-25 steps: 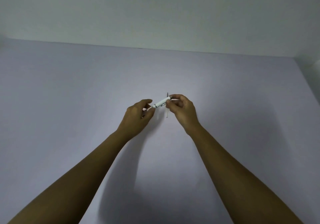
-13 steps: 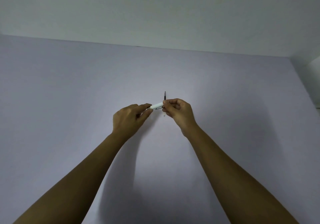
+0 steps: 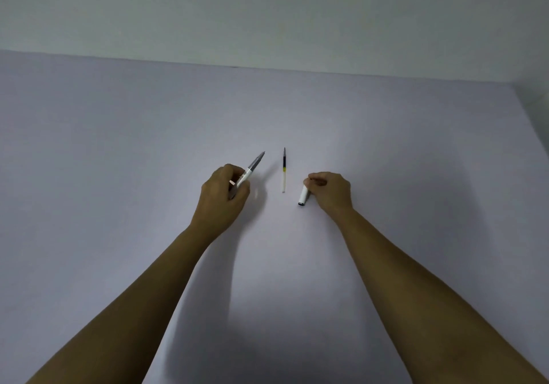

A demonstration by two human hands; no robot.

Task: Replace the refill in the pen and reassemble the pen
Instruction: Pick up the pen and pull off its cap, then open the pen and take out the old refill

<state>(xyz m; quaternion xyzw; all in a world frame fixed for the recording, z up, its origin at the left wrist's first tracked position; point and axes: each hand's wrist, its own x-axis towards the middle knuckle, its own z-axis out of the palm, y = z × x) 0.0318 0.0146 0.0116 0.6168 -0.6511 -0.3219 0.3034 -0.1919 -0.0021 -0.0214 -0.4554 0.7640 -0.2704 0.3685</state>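
Observation:
My left hand (image 3: 224, 198) grips the white pen body (image 3: 251, 168), whose grey tip end points up and to the right. A thin refill (image 3: 284, 170) lies on the pale table (image 3: 118, 146) between my hands, dark at its far end, yellowish in the middle and clear near me. My right hand (image 3: 331, 192) is closed on one end of a short white pen cap (image 3: 303, 196), which rests low against the table with its dark end toward me. The two pen parts are apart, one on each side of the refill.
A plain wall (image 3: 267, 12) rises behind the table's far edge. The table's right edge (image 3: 528, 122) runs along the right side of the view.
The hands were together on the joined pen over the refill. They have now pulled apart: the left carries the pen body leftward, the right holds the white cap down at the right.

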